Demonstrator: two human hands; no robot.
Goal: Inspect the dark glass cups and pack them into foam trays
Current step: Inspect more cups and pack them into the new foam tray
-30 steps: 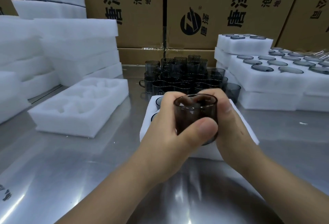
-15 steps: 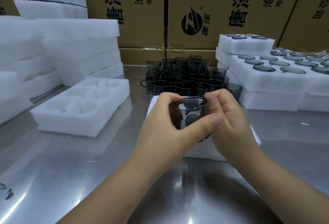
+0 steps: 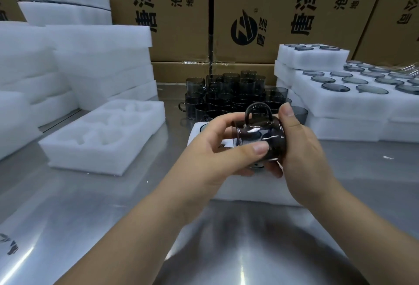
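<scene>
Head: left hand (image 3: 215, 148), right hand (image 3: 301, 148) hold cup (image 3: 258, 135) over foam tray (image 3: 249, 189).

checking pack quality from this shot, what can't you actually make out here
Head view only:
foam tray under the hands: its pockets are hidden by the left hand, right hand and held cup.
held cup: partly covered by fingers; glare masks the glass, so flaws cannot be judged.
loose cups at the back: overlapping and dark, count unclear.
packed trays on the right: cut off by the frame edge.
</scene>
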